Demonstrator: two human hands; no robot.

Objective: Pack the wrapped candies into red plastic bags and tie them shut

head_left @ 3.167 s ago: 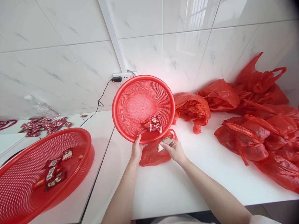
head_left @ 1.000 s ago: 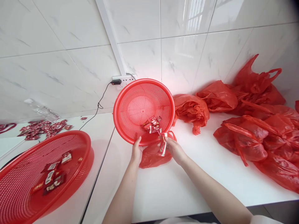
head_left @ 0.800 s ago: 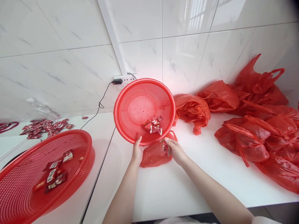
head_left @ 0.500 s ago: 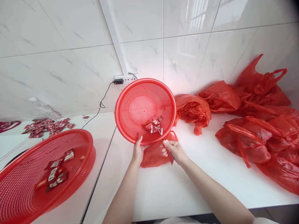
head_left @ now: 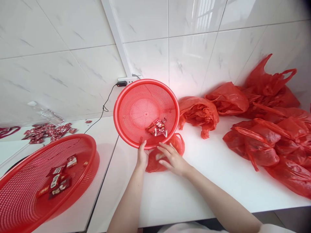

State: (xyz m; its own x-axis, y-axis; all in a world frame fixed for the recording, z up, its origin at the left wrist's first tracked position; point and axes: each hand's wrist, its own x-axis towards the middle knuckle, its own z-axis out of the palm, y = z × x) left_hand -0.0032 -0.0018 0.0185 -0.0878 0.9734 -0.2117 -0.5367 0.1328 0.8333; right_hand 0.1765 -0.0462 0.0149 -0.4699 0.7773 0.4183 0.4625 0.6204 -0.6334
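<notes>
Right hand (head_left: 176, 161) has shifted left, spread; packets (head_left: 158, 127) bear illegible print.

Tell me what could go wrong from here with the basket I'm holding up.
The tilted basket leans toward you, with its candy packets bunched near the lower rim, so a steeper tilt might spill them.

Your left hand grips only that near edge, so the basket could twist if bumped.

Your right hand is open close to the rim, above the red bag, and might knock either one.
</notes>
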